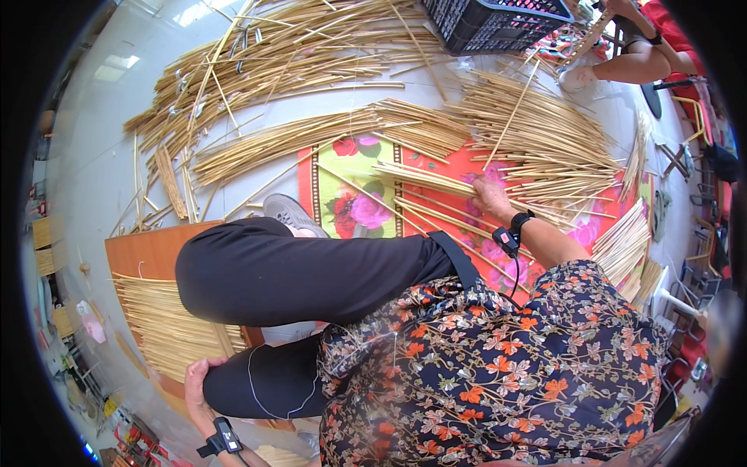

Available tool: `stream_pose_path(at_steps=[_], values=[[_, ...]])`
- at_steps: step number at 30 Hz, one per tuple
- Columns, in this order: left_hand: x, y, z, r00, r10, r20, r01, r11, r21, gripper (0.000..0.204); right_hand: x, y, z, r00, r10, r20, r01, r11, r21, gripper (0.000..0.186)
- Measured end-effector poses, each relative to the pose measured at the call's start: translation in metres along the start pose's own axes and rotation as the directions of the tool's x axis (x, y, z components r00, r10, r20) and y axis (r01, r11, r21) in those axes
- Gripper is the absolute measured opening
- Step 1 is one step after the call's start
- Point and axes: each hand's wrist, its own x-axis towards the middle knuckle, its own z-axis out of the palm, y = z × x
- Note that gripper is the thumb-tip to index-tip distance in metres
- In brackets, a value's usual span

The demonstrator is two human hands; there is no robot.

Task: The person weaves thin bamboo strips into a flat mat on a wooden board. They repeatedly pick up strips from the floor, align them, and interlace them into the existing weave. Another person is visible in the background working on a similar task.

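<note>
My right hand is closed around one end of a small bunch of pale, thin dry stalks. The bunch points left, over a floral cloth in red, green and pink. More loose stalks lie beside and below that hand. My left hand rests against my dark-trousered knee, its fingers spread along the cloth and partly hidden. Close to it, a row of stalks, laid side by side like a mat, lies on a brown board. A thin cord loops over my leg.
Large heaps of stalks cover the floor at the far left. Others lie on the right, with a shorter bundle nearby. A dark plastic crate stands at the back. Another person's arm shows at the far right.
</note>
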Motion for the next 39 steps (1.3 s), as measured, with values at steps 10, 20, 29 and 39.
stream_pose_path(at_steps=[10,20,29,39], values=[[0.003,0.005,0.003,0.999,0.031,-0.035,-0.031,1.0,-0.005,0.036,-0.004,-0.005,0.001,1.0,0.0,-0.026,0.0,1.0,-0.009,0.025],[-0.002,0.008,0.011,0.995,0.059,-0.074,-0.059,0.998,0.003,0.036,0.013,-0.052,-0.03,0.996,0.027,0.086,-0.035,0.995,0.098,0.023],[-0.013,0.014,0.016,0.993,0.107,-0.045,-0.103,0.99,0.093,0.044,0.046,-0.119,-0.077,0.951,-0.06,0.303,-0.119,0.834,0.538,0.019],[0.003,-0.016,0.0,0.996,0.069,0.054,-0.071,0.997,0.025,0.05,0.135,-0.163,-0.158,0.904,-0.322,0.281,0.402,0.864,-0.303,0.014]])
